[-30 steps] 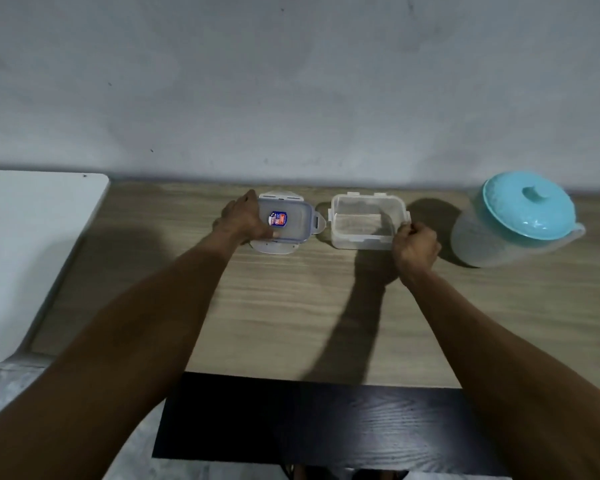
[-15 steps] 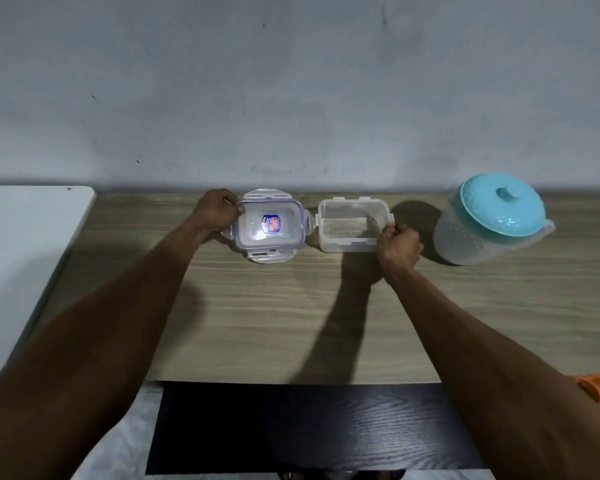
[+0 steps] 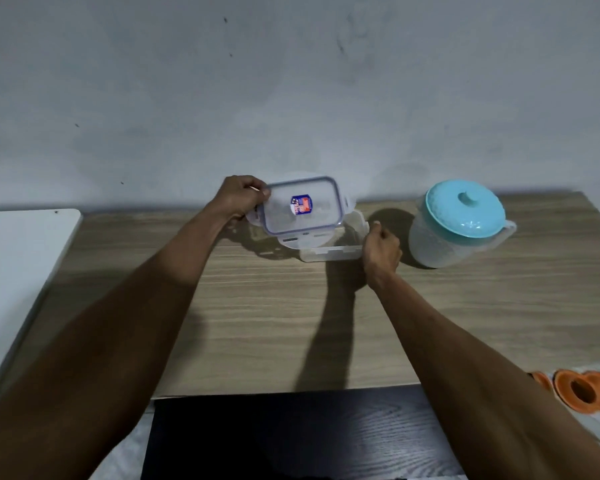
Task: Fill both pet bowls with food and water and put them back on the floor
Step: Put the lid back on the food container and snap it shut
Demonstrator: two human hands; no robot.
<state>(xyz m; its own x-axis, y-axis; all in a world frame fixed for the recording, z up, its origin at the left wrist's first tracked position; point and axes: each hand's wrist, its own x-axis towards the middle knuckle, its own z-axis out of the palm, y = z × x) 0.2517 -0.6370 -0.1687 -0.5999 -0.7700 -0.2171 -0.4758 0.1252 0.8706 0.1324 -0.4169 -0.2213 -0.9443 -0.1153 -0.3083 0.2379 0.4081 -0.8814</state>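
Left hand reaches forward, thumb and fingers clamped on the left edge of a clear snap-lock lid | lid tilted over the clear container on the wooden table, hiding most of it | right hand curled, gripping the container's right end | teal-lidded pitcher near right | orange object partly hidden by the forearm, unclear

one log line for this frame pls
left hand: holds container lid lifted, tilted | right hand: grips container on table | pitcher: lid on, untouched

lid over container, jug right
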